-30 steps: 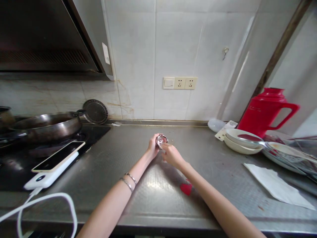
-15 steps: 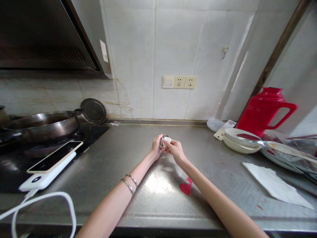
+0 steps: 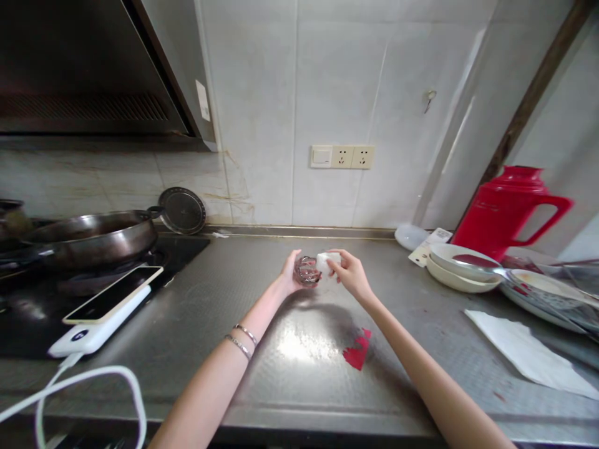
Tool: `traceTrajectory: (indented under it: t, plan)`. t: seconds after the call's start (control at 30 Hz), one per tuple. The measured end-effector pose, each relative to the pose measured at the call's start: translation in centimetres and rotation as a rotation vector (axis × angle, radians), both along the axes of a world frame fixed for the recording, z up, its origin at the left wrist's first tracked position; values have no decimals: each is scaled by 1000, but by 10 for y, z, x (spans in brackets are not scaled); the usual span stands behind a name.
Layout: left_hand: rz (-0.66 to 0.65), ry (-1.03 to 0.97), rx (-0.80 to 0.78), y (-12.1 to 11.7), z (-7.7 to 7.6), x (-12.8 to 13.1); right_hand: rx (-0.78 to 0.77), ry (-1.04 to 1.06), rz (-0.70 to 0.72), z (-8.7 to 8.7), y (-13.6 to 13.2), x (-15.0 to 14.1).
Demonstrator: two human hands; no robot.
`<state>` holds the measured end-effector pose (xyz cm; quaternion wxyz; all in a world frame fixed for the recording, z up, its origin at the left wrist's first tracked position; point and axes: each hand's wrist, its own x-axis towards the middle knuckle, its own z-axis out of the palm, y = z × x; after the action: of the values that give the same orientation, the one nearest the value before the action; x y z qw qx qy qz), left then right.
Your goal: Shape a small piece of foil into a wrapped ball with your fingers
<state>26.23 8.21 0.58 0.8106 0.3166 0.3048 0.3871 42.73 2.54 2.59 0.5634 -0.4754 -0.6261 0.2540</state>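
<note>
the left hand (image 3: 291, 274) is cupped around a small glass (image 3: 307, 272), with its thumb side up. the right hand (image 3: 352, 274) has thumb and fingers pinched on a white wad (image 3: 327, 263). the wad is just right of the glass, between the glass and the right palm; whether the two touch i cannot tell. the left hand is nearer the glass, the right nearer the wad. the glass is round, shiny and see-through, with dark reflections, and which way its mouth points is unclear. the wad is matt, pale and blocky, with no clear long axis.

both hands are above a grey metal counter (image 3: 262, 299), finely textured and glossy where light strikes it. nearer the body is a flat, ragged red patch (image 3: 356, 355). farther right is a thin white tissue (image 3: 526, 352), its long axis slanting toward the counter's near right corner, then smooth stacked bowls (image 3: 461, 277) beside a glossy red jug (image 3: 505, 215). off left is a round steel pan (image 3: 100, 240).
</note>
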Motion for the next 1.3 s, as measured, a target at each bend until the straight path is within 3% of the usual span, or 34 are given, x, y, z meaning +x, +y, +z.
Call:
traceTrajectory:
  t: [0.27, 0.47, 0.67, 0.8, 1.07, 1.3]
  plan:
    - [-314, 81, 18, -7, 5, -6, 220, -278, -229, -3, 1, 15]
    - [-478, 104, 38, -13, 11, -12, 246, -323, -212, -5, -5, 4]
    - [-442, 136, 20, -9, 9, -9, 209, -269, 49, -6, -6, -1]
    - [-439, 187, -33, -4, 3, -14, 221, -269, 60, -9, -5, 0]
    - [-501, 222, -67, -8, 1, -21, 495, -563, 184, -16, -6, -1]
    - [-428, 248, 27, -18, 4, -14, 654, -777, 260, -5, -11, 1]
